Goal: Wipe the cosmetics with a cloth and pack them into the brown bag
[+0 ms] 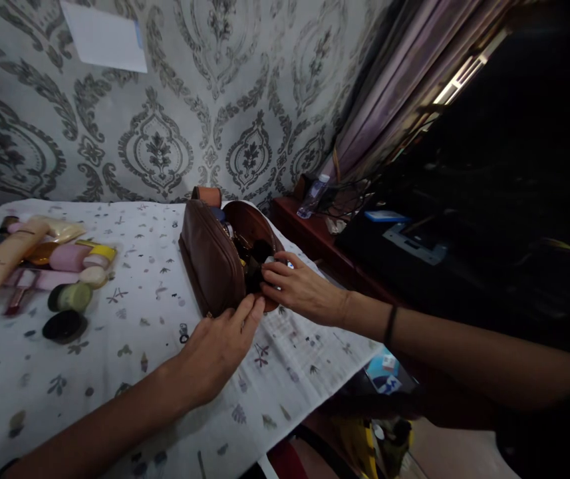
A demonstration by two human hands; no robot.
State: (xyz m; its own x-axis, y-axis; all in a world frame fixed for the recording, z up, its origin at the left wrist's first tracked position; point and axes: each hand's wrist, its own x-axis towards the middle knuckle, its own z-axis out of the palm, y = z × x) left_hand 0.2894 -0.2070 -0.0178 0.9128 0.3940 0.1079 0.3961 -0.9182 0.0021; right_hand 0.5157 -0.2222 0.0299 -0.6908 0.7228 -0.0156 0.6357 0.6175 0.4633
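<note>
Head view: an open, brown leather pouch point(212, 263) is set at the centre of the frame on a white printed cloth point(140, 372).
Left hand point(225, 339): laid against the pouch's near end; whether it is gripped cannot be told.
Right hand point(302, 286): fingers bent into the opening; any grasp is hidden.
Pink jar point(68, 257): grouped with other cosmetics, left of the frame.

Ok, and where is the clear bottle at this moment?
In the head view, the bottle is a little right of the centre, on the dark red ledge, to the right of the bag and below the curtain.
</note>
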